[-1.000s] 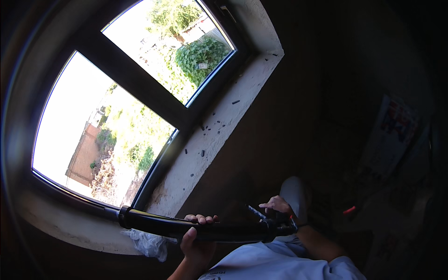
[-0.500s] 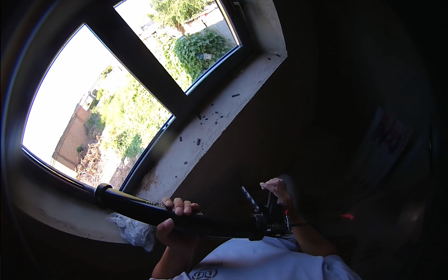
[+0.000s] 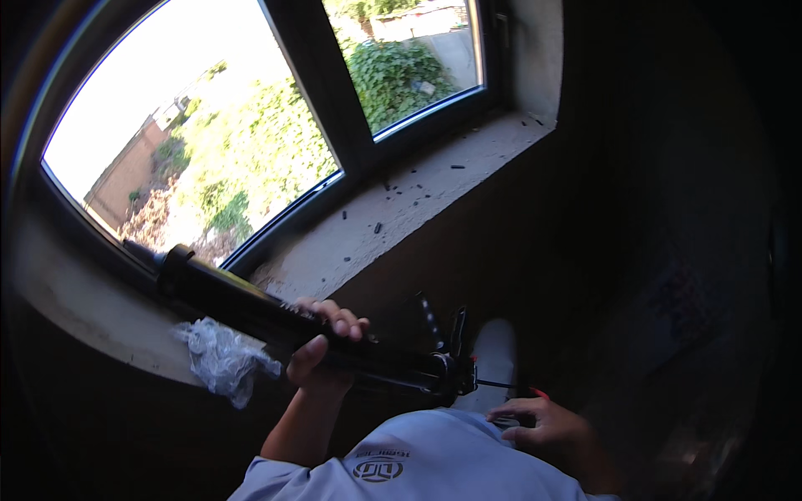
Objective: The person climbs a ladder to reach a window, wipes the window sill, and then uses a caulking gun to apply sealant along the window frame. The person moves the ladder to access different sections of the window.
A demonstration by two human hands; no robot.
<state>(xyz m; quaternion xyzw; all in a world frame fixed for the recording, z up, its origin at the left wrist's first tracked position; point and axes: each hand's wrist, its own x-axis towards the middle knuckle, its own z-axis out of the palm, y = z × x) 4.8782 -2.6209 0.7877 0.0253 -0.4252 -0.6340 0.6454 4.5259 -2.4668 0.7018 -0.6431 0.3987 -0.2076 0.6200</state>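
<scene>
A long black caulking gun (image 3: 242,313) slants across my front, its nozzle (image 3: 142,253) up at the window's lower left. My left hand (image 3: 327,342) is closed around its barrel, fingers on top and thumb on the near side. At the lower right end are the handle and trigger (image 3: 457,332) and a thin rod with a red end (image 3: 539,393). My right hand (image 3: 539,422) is off the handle, in front of my shirt and just below the red end. Its thumb and fingers look apart; a small pale patch between them is unclear.
A window (image 3: 368,150) stands ahead, with greenery outside. Several small dark bits (image 3: 378,228) lie on its rough sill (image 3: 434,190). Crumpled clear plastic (image 3: 224,359) hangs at the sill's near left edge. My shoe (image 3: 496,355) shows below; the right side is very dark.
My right hand has left the gun's handle and come down toward my shirt, near the rod's end. The gun has tilted more steeply in my left hand. The view has shifted.
</scene>
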